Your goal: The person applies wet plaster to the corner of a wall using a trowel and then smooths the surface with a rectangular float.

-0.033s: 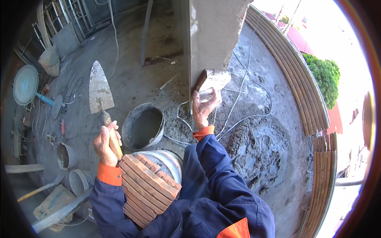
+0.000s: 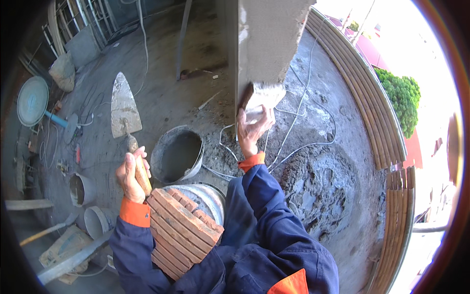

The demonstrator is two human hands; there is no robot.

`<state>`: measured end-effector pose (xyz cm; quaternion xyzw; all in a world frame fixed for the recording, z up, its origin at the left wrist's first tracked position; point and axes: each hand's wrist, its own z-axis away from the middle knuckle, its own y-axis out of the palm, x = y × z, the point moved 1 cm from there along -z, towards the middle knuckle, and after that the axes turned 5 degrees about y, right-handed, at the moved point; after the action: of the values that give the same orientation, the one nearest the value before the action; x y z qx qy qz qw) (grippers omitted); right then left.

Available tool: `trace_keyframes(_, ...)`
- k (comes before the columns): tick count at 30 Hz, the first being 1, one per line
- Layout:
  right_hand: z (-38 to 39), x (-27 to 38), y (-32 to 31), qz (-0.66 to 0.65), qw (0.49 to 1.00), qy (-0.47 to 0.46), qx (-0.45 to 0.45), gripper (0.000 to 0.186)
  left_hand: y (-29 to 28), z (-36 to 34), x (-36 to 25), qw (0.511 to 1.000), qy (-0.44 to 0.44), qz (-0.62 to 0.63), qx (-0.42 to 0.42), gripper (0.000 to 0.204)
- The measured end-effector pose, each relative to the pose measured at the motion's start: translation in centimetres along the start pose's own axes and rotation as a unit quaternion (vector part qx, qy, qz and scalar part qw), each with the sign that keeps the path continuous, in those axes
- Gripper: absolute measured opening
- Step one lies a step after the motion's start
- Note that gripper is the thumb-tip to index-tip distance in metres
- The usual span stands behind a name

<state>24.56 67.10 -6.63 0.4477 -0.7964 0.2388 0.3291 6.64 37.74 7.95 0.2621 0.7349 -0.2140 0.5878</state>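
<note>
My left hand [image 2: 132,174] is closed around the wooden handle of a pointed trowel [image 2: 126,110]. Its mortar-smeared blade points away from me, above the floor. In my right hand [image 2: 255,128] is a wide flat brush [image 2: 265,96], its bristle edge against the lower part of a grey plastered pillar [image 2: 267,41]. Those bristles look blurred, and the fingers partly cover the brush's near side. A stack of red bricks [image 2: 181,228] lies beside my left forearm, in front of my body.
A bucket of grey liquid [image 2: 177,154] stands between my hands, with another bucket [image 2: 208,198] behind the bricks. Wet mortar [image 2: 318,188] is heaped on the floor at right. White cables [image 2: 303,105] cross the floor near the pillar. Bamboo poles [image 2: 352,83] line the right edge.
The brush's bristle edge looks more smeared by motion against the pillar. The whole view has shifted slightly; both hands keep their holds.
</note>
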Motion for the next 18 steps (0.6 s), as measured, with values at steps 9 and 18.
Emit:
trace_keyframes(9, -21.8, 17.3, -1.2, 0.038, 0.943, -0.304, -0.128, 0.061, -1.5, -0.4, 0.5, 0.999, -0.036, 0.028, -0.017, 0.062)
trace_keyframes(18, 4.6, 4.2, -1.2, -0.083, 0.898, -0.299, 0.313, 0.048, -2.5, -1.0, -1.6, 0.998, -0.02, 0.022, -0.057, 0.062)
